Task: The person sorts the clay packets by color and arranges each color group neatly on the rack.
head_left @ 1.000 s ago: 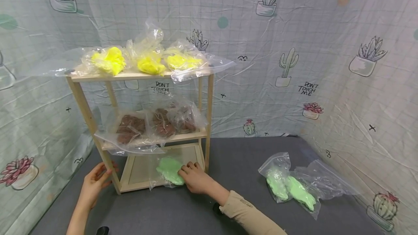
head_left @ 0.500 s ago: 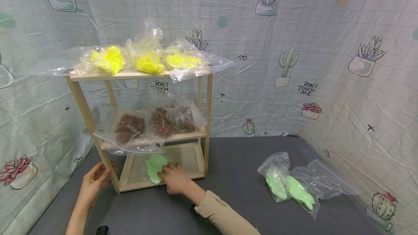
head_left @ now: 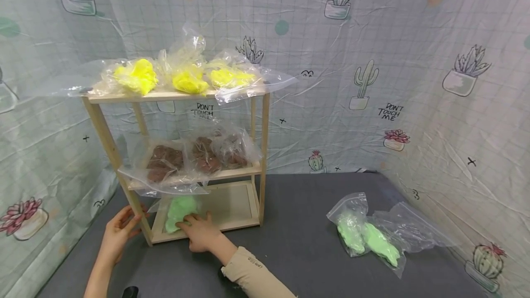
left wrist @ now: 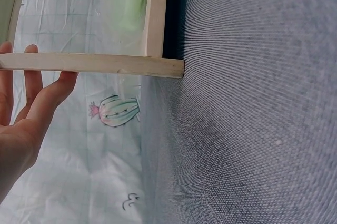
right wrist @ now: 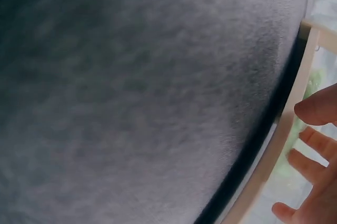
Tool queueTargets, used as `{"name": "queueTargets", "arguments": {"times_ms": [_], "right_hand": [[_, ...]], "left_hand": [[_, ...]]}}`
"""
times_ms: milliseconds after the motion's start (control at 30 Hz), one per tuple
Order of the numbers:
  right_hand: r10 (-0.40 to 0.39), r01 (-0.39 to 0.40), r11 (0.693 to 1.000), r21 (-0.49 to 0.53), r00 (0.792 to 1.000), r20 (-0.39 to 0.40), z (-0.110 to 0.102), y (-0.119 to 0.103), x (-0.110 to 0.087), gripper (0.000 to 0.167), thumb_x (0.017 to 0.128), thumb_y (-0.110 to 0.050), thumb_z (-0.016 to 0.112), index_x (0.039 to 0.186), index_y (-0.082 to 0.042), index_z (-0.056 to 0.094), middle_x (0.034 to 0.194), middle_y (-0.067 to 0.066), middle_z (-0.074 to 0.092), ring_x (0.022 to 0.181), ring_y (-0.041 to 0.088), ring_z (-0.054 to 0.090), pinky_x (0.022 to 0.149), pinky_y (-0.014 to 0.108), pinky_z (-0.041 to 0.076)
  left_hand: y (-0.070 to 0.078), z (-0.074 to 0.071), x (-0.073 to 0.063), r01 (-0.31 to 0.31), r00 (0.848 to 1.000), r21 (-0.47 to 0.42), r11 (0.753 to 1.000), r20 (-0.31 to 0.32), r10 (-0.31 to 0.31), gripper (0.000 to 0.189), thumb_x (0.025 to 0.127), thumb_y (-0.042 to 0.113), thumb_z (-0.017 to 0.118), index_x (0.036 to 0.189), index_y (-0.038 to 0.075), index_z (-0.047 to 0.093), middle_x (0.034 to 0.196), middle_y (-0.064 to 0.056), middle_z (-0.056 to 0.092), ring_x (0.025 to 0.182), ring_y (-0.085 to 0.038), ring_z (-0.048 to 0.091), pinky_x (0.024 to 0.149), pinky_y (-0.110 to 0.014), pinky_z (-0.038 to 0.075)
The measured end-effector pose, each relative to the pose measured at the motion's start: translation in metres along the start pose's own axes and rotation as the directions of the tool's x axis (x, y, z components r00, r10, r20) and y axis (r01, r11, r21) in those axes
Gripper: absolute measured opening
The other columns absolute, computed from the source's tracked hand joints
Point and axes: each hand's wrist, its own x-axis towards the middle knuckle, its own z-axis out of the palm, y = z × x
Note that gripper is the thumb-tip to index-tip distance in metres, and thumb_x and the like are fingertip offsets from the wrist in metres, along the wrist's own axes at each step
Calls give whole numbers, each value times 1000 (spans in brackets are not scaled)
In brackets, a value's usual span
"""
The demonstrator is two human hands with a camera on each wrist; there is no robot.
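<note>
In the head view my left hand [head_left: 120,233] grips the front left post [left wrist: 105,64] of a small wooden shelf rack [head_left: 198,174], thumb on one side and fingers on the other. A clear plastic bag with a soft light green lump [head_left: 180,211] lies at the left of the bottom shelf. My right hand [head_left: 203,232] reaches in over the front rail, fingertips on the bag's right side and the thumb raised. In the right wrist view its fingers [right wrist: 308,167] are spread and slightly bent near the green lump, behind the front rail [right wrist: 281,147].
Bags of yellow lumps [head_left: 188,79] fill the top shelf, and bags of brown lumps [head_left: 165,162] the middle one. Their plastic hangs over the front edges. Two more bagged green lumps [head_left: 381,244] lie on the dark grey table [head_left: 306,224] at the right. Cactus-print cloth [head_left: 314,123] hangs behind.
My right hand has slid the bagged green lump leftward along the bottom shelf, from its middle to the left end. My left hand has stayed at the post.
</note>
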Motion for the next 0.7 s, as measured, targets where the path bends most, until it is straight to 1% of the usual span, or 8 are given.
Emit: {"name": "queueTargets", "arguments": {"times_ms": [67,133,167,300,400,500,567,700], "right_hand": [[-10,10,1000,1,1000,10,1,2,1,62,83,-28,58,136,-39,27,140,-14,31,133,9,28,100,48,30],[-19,19,1000,-9,1000,22,0,3,0,63,84,-28,57,137,-40,25,142,-15,29,134,9,25,101,49,29],[-22,22,1000,-12,999,29,0,4,0,64,84,-28,57,137,-40,24,142,-16,28,135,9,24,101,50,28],[-48,50,998,-32,997,65,-4,10,-4,67,84,-26,55,139,-41,20,145,-18,23,137,9,20,104,51,24],[-89,92,995,-30,993,77,-6,16,-10,65,86,-24,51,139,-40,17,147,-18,17,138,9,17,105,50,23],[-132,133,991,-7,989,73,-10,24,-19,61,89,-21,46,140,-39,17,148,-15,16,138,10,16,105,49,22],[-160,160,987,3,986,54,-12,30,-27,58,91,-20,44,140,-38,18,148,-14,19,137,10,18,105,49,23],[-207,207,978,2,978,3,-18,44,-44,55,91,-19,43,139,-36,23,145,-13,28,137,10,21,104,50,25]], "left_hand": [[25,8,-5,-18,1000,-36,999,10,18,28,91,7,47,119,9,52,100,18,61,88,6,61,62,-17,49],[42,13,-8,-18,1000,-51,999,14,19,26,91,5,48,116,10,54,98,19,62,86,5,61,61,-17,49],[37,10,-6,-21,1000,-42,999,20,22,27,91,6,48,117,10,53,98,19,61,87,6,61,61,-17,49],[-7,-6,3,-11,1000,-29,1000,22,12,36,91,11,50,126,1,45,105,15,61,91,4,61,61,-19,49],[-33,-14,8,-1,1000,-20,1000,28,2,41,92,12,48,129,-2,40,109,12,60,93,4,61,63,-19,50],[-40,-15,10,25,1000,23,999,15,-25,44,92,17,48,130,-2,38,109,13,58,94,5,60,64,-19,50],[-41,-15,11,44,999,28,999,-6,-44,45,91,19,50,130,-1,39,108,15,59,93,6,60,63,-19,50],[-38,-13,10,64,998,46,997,-11,-64,46,92,22,49,131,1,38,107,19,59,92,7,60,63,-19,49]]}}
